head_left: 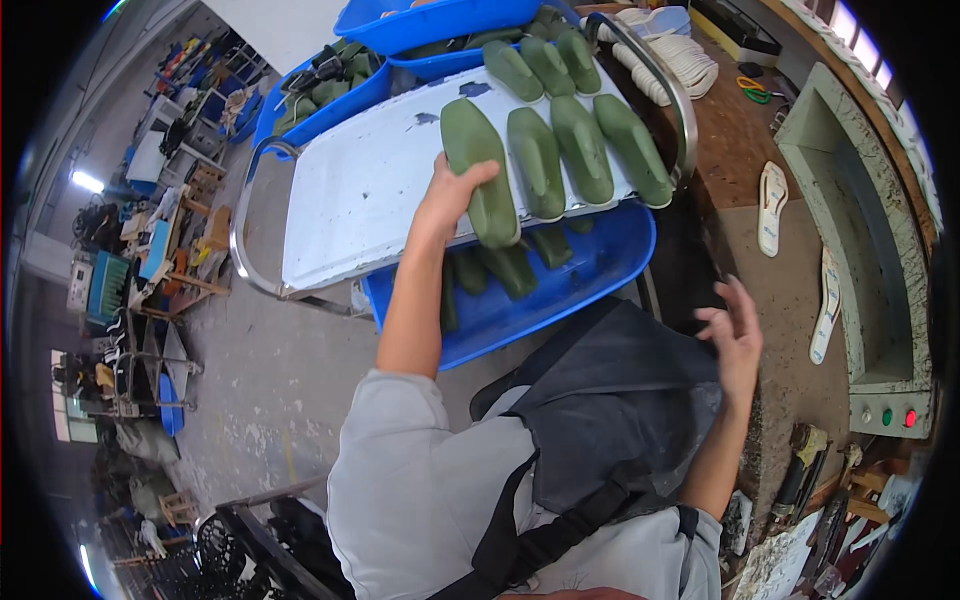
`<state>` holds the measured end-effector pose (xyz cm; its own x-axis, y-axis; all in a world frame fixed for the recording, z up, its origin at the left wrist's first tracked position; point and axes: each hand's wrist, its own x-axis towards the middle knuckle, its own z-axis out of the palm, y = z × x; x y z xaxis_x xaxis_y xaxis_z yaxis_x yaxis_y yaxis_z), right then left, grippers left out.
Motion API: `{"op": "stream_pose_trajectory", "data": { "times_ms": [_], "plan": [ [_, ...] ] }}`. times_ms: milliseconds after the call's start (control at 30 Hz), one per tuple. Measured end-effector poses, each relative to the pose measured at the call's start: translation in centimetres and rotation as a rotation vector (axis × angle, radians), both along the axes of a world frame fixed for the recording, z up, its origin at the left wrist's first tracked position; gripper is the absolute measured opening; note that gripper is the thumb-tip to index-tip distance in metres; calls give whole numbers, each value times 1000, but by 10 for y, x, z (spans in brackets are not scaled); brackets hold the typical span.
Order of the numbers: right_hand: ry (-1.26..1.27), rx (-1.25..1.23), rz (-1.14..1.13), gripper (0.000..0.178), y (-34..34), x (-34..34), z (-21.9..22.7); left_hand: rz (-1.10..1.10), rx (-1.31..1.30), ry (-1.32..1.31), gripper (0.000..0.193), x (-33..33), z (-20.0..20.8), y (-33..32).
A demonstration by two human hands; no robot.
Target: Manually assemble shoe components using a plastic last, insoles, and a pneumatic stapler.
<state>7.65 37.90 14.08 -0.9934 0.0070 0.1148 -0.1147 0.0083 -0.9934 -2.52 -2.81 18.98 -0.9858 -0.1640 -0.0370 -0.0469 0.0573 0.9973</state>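
My left hand (447, 203) grips a green shoe last (473, 150) over the front edge of a white cart top (345, 205), the thumb across its upper side. Just right of it, several more green lasts (582, 150) lie side by side in two rows on that surface. My right hand (737, 340) hangs by the edge of the workbench (740, 235), its fingers apart and bent, holding nothing. On the bench beyond it lie two pale insoles (771, 210).
Under the cart top, a blue bin (612, 272) holds more lasts. Other blue bins (440, 27) stand at the back. A stack of white insoles (675, 62), green-handled scissors (755, 92) and a metal frame with buttons (888, 400) are on the right. Shelving and equipment stand far left.
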Motion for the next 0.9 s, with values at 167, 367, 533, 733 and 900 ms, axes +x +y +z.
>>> {"op": "stream_pose_trajectory", "data": {
  "times_ms": [167,367,533,733,900],
  "plan": [
    [-125,6,-279,51,43,-14,-45,80,-329,-322,69,-70,-48,-16],
    [-101,268,-638,51,105,1,-78,409,-914,738,35,-1,-28,52],
    [-109,-49,-683,46,148,10,-109,-414,-1224,-484,52,36,-167,29],
    [-169,111,-787,41,133,10,-96,-1092,-1660,370,45,-22,-283,-18],
    [-119,44,-732,35,106,2,-101,-1273,-1712,73,83,-36,-261,-11]
  ]
}}
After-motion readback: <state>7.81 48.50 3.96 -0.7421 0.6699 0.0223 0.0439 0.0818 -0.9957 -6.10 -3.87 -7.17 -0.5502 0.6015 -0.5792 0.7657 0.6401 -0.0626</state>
